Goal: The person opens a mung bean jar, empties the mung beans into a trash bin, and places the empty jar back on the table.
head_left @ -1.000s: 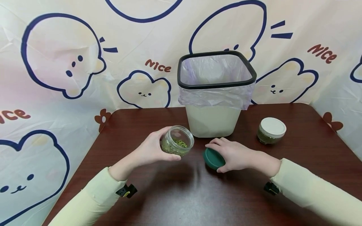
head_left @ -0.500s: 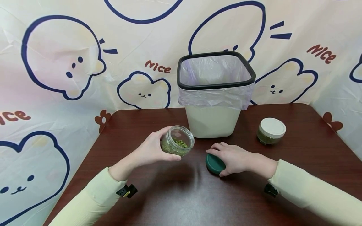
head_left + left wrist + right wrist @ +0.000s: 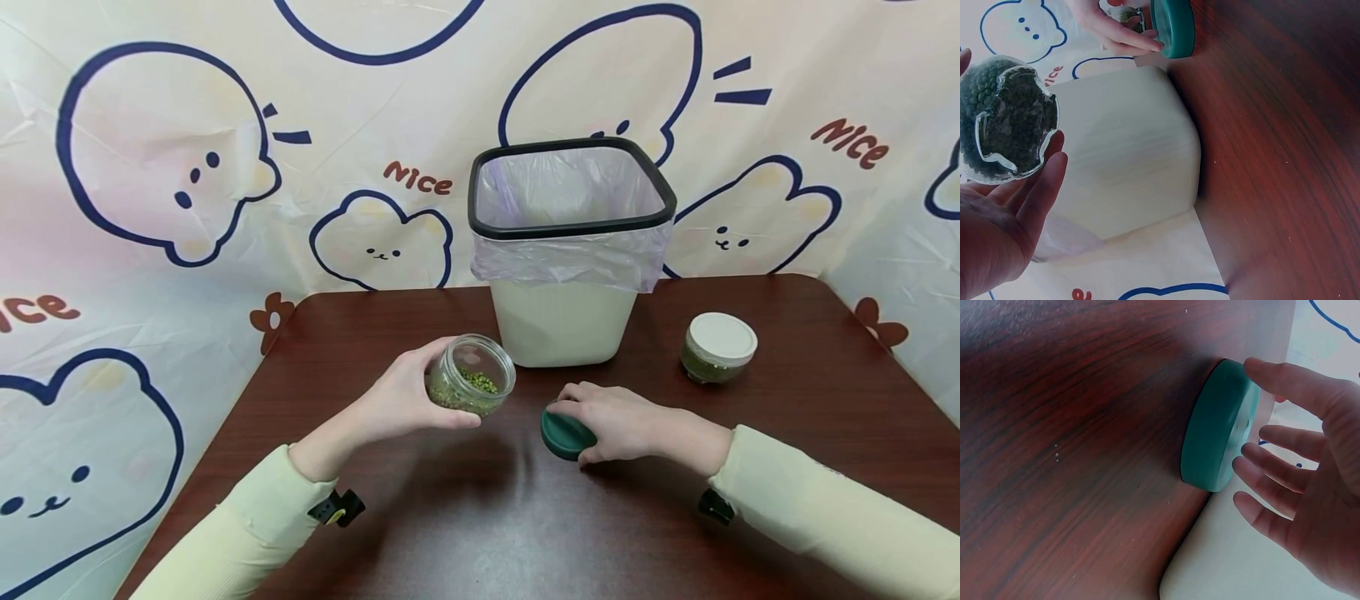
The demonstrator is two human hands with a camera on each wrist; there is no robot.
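Note:
My left hand (image 3: 405,392) grips a clear jar (image 3: 468,387) part-filled with small green beans, held above the table with its uncapped mouth tilted right and towards me. In the left wrist view the jar's base (image 3: 1016,119) shows dark beans through the glass. My right hand (image 3: 618,421) is over a round green lid (image 3: 564,432), which appears to lie flat on the table. Seen from the right wrist, the thumb meets the lid's upper edge while the other fingers, loosely extended, sit near its top face; some fingertips look apart from it.
A cream trash bin (image 3: 562,325) with a black rim and a pale purple liner stands behind the hands. Farther right is a second jar (image 3: 718,346) with a white lid and greenish contents. Patterned cloth (image 3: 375,250) surrounds the brown table (image 3: 480,533).
The right hand has come down slightly with the green lid, which was tilted a second ago and now looks flat. The left hand and its jar have hardly moved.

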